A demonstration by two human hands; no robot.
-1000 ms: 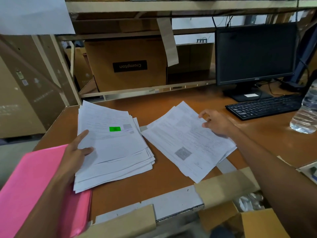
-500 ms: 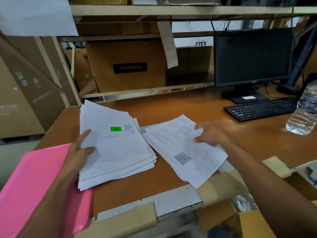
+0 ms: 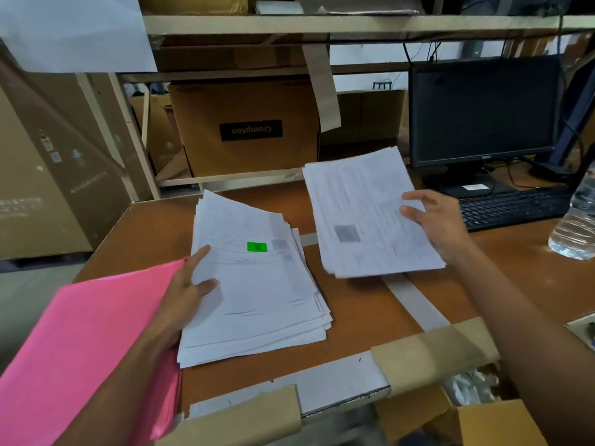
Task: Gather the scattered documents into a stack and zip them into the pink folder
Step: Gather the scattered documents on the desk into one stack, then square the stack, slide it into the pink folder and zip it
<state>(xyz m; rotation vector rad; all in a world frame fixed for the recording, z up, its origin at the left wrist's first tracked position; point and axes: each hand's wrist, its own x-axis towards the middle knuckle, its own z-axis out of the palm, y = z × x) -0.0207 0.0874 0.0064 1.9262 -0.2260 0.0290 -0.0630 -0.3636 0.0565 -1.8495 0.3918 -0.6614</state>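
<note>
Gathering was about half done by my reckoning; the zipping had not begun. The main stack (image 3: 257, 291) lay on the worktop (image 3: 360, 317), its sheets fanned and uneven at the edges; a second bundle (image 3: 360, 214) was off the surface, up and to the right of the stack and apart from it. My right grip (image 3: 441, 220) held that bundle by its right edge, thumb on top, the other fingers hidden beneath the paper. My left grip (image 3: 190, 284) lay at the stack's left edge, thumb and forefinger straight on the top sheet and pressing it down, holding nothing; the other fingers I could not make out. Left to do, as I judged it: lay the bundle on the stack, square the edges, slide the lot into the folder (image 3: 90, 342) and zip it. The folder lay just left of the stack, its right edge tucked under the stack's left side; I saw no sheets inside it, and could not tell whether its zip was open.
</note>
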